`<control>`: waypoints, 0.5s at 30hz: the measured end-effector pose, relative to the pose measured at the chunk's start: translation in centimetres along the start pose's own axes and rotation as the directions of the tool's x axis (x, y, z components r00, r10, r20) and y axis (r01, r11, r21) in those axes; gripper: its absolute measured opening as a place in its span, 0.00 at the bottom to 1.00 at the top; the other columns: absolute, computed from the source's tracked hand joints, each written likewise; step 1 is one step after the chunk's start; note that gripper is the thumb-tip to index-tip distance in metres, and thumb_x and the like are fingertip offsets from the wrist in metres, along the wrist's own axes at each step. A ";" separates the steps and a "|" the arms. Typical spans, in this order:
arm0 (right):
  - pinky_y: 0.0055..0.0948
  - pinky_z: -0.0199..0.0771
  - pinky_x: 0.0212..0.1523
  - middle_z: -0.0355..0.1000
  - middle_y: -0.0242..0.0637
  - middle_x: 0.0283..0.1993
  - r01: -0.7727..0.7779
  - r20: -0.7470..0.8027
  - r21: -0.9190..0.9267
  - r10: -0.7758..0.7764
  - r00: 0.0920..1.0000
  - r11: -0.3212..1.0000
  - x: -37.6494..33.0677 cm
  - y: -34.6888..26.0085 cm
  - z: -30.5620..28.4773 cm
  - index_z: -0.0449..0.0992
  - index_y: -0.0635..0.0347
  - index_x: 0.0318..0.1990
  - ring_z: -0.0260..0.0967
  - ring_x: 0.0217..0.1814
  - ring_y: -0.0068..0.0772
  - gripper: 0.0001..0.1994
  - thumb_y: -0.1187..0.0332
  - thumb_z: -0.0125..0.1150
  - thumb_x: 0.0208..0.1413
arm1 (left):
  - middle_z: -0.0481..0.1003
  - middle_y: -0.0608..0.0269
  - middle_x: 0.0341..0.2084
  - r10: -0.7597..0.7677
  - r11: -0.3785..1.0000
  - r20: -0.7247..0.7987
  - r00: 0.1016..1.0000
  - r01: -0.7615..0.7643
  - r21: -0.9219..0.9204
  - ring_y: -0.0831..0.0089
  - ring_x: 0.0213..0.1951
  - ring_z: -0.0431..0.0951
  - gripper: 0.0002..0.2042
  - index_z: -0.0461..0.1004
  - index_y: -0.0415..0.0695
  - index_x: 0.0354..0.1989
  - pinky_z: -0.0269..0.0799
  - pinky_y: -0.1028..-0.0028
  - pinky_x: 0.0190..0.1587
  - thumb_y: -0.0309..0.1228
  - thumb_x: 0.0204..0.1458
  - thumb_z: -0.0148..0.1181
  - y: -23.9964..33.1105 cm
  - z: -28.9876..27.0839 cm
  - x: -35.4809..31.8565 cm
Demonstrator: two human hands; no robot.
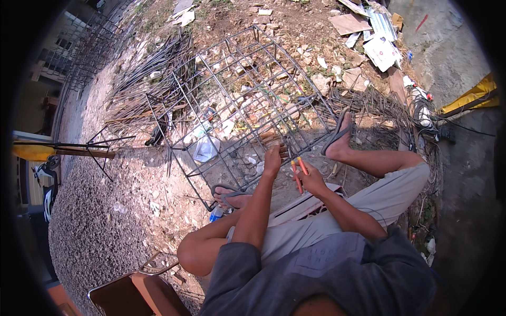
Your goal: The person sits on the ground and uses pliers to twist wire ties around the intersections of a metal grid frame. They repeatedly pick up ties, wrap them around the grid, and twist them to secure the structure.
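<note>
A cage of steel reinforcing bars [227,98] stands on the rubble in front of me, tied into a grid. My right hand [313,182] is closed around pliers [298,176] with orange-red handles. Their handles stand a little apart, and their head points toward the cage's near side, its tip hard to make out. Just left of them, my left hand [273,159] is at the bars with its fingers curled. What those fingers grip is too small to tell. My feet in flip-flops rest on either side of the cage's near corner.
Loose rods [153,79] lie piled at the left, with tangled thin bars [369,105] at the right. Cardboard and sheet scraps [380,50] lie far right. A gravel heap [100,221] and a brown chair [126,292] are at lower left. A plastic bag [206,149] lies under the cage.
</note>
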State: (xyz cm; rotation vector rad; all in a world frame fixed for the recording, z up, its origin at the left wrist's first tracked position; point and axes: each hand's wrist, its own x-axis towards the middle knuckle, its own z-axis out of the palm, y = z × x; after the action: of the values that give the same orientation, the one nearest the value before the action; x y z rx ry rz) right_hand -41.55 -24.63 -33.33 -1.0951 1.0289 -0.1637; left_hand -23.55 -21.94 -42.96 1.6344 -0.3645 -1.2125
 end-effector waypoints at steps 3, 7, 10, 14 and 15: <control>0.27 0.75 0.39 0.75 0.37 0.39 0.068 0.017 0.047 -0.068 0.998 0.997 0.6 0.7 -0.7 0.67 0.61 0.61 0.74 0.38 0.25 0.20 0.74 0.54 0.61 | 0.79 0.60 0.41 -0.026 0.932 0.137 0.990 0.074 -0.356 0.70 0.37 0.80 0.20 0.72 0.42 0.51 0.77 0.66 0.43 0.47 0.66 0.48 1.2 1.9 -1.5; 0.27 0.71 0.52 0.73 0.38 0.48 0.241 0.040 0.005 -0.241 0.970 0.971 1.5 2.4 -2.1 0.68 0.61 0.62 0.71 0.50 0.24 0.21 0.75 0.55 0.60 | 0.79 0.59 0.41 0.084 0.903 0.051 0.995 -0.054 -0.426 0.71 0.36 0.80 0.15 0.72 0.40 0.51 0.79 0.69 0.41 0.39 0.66 0.51 1.9 3.9 -2.8; 0.26 0.66 0.58 0.71 0.39 0.54 0.254 0.154 0.144 -0.275 0.949 0.956 1.6 1.9 -2.4 0.67 0.62 0.63 0.67 0.57 0.24 0.23 0.77 0.55 0.59 | 0.79 0.58 0.41 0.040 0.879 -0.013 0.999 -0.042 -0.476 0.71 0.37 0.80 0.16 0.73 0.38 0.49 0.80 0.68 0.38 0.39 0.66 0.51 2.1 2.8 -3.2; 0.26 0.67 0.59 0.71 0.36 0.57 0.220 0.188 0.219 -0.262 0.946 0.951 1.4 1.3 -3.2 0.65 0.61 0.65 0.68 0.58 0.25 0.25 0.78 0.56 0.60 | 0.79 0.61 0.37 0.169 0.965 -0.167 0.971 -0.197 -0.170 0.73 0.38 0.80 0.15 0.76 0.37 0.47 0.79 0.70 0.38 0.38 0.65 0.52 4.3 3.7 -4.3; 0.27 0.67 0.59 0.71 0.37 0.58 0.221 0.198 0.250 -0.274 0.941 0.942 1.3 1.2 -3.2 0.64 0.60 0.66 0.68 0.59 0.26 0.25 0.78 0.55 0.60 | 0.79 0.62 0.36 0.192 0.971 -0.193 0.962 -0.215 -0.107 0.74 0.38 0.79 0.16 0.76 0.37 0.47 0.78 0.71 0.39 0.38 0.65 0.53 4.9 4.0 -4.7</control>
State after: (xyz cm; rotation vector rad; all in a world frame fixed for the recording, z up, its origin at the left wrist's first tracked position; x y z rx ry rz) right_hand -43.65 -26.87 -35.29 -1.0070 0.6434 -0.3413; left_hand -27.43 -22.84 -36.22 1.5413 -0.3251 -0.9061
